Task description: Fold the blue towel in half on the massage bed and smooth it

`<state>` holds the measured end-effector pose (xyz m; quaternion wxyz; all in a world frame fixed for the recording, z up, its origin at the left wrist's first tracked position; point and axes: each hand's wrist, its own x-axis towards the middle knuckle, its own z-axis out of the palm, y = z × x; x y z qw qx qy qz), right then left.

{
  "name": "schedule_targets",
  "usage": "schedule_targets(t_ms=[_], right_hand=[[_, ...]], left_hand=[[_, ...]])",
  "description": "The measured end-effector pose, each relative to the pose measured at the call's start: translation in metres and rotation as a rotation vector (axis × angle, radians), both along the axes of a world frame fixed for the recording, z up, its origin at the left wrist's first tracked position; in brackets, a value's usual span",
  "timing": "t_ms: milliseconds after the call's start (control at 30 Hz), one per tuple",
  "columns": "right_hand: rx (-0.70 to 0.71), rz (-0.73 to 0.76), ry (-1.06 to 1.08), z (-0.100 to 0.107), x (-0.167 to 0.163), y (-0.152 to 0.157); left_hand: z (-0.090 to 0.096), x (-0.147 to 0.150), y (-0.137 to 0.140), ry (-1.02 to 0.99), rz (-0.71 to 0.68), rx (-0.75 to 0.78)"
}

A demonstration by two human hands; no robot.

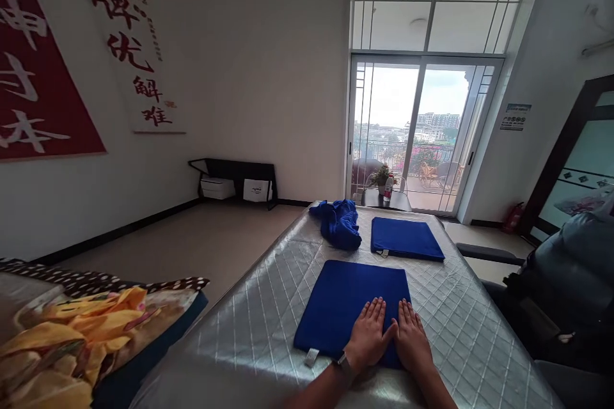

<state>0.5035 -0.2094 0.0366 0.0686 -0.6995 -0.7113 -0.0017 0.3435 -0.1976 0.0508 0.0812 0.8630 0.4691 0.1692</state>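
A folded blue cloth (336, 307) lies flat on the silver quilted table cover (259, 307), a white tag at its near left corner. My left hand (371, 335) rests palm down on the cloth's right half, fingers stretched out, a watch on its wrist. Beside it my right hand (410, 335) lies flat along the cloth's right edge, thumbs touching. Farther back sits another folded blue cloth (407, 238), also tagged. To its left is a crumpled blue cloth (341, 225) in a loose heap.
At the left, yellow patterned bedding (81, 332) lies beside the table. A black bench (240, 172) with white boxes stands by the wall. Beyond the table's far end, a small round table (374, 198) holds a plant and bottle (388, 188). Dark bags (570, 268) sit at the right.
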Motion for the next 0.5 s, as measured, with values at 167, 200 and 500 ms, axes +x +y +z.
schedule_targets(t_ms=[167, 200, 500], right_hand=[[0.014, -0.012, 0.039, -0.001, -0.001, 0.001], [0.016, -0.013, 0.04, -0.001, -0.001, 0.001], [0.055, -0.004, 0.0, 0.01, -0.004, -0.007]], left_hand=[[0.0, -0.082, -0.002, 0.086, 0.13, -0.048], [0.0, -0.099, -0.004, 0.094, 0.174, -0.057], [-0.01, -0.166, -0.018, 0.096, 0.335, -0.049]])
